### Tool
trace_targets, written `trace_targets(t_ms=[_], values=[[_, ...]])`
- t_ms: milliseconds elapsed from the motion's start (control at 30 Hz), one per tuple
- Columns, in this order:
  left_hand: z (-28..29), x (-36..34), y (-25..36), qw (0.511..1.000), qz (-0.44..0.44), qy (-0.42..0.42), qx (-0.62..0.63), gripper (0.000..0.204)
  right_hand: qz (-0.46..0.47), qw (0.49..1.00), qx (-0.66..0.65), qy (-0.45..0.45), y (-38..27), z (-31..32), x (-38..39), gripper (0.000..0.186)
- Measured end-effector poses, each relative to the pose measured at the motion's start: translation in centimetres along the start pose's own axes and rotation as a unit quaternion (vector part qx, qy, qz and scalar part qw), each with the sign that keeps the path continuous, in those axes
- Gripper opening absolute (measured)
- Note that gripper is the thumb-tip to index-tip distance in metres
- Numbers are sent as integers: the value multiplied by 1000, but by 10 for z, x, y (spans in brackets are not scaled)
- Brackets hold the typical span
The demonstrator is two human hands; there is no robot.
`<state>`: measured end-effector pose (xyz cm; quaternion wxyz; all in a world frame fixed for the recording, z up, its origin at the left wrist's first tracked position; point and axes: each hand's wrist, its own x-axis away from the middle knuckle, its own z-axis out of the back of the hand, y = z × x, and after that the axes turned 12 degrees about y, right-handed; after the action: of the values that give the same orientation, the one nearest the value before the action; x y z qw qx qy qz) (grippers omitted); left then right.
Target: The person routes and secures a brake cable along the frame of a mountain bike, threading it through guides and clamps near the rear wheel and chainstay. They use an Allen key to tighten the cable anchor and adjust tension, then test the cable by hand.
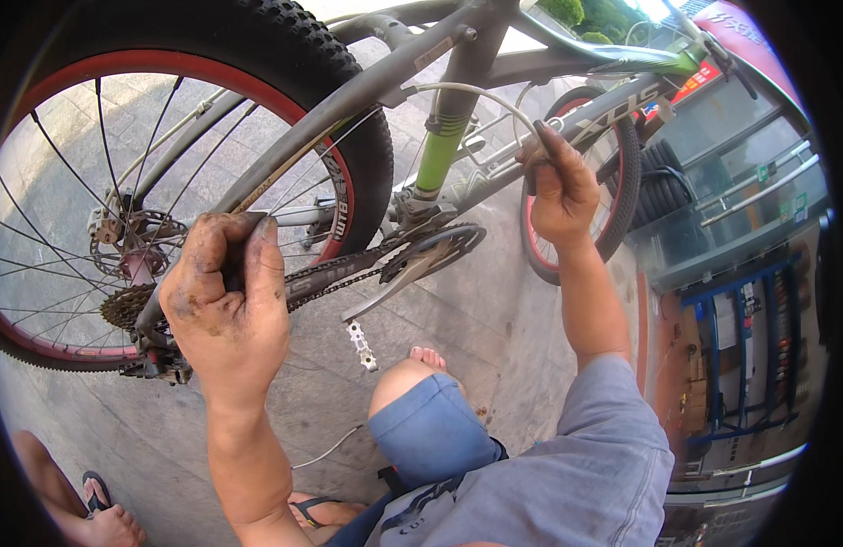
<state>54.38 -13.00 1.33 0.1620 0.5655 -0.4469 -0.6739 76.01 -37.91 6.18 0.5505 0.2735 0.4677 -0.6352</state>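
Note:
A bicycle with a grey and green frame [431, 165], red-rimmed wheels and a chainring [444, 248] fills the upper view. My grease-stained left hand [228, 305] is closed at the sloping rear frame tube beside the rear wheel [348, 213], fingertips pinched; whether they hold a thin wire there is unclear. My right hand [564, 196] is raised beside the main frame tube, fingers closed around something dark I cannot make out, where a pale cable housing [467, 87] curves down. A silver pedal [360, 343] hangs below the crank.
My bent knee [430, 415] is below the bike on grey paving [321, 401], near a loose pale cable [325, 453]. Another person's hand [114, 529] and sandalled foot are at bottom left. Stacked tyres [663, 182], a glass storefront and blue shelving [740, 346] stand at the right.

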Motion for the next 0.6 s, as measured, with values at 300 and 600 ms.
trace_targets(t_ms=[300, 600], values=[[3, -2, 5, 1000, 17, -15, -9, 9, -140, 988, 1, -62, -24, 13, -66, 29], [3, -1, 6, 999, 40, -22, 1, 10, -225, 946, -84, -216, -1, 49, -109, 30]])
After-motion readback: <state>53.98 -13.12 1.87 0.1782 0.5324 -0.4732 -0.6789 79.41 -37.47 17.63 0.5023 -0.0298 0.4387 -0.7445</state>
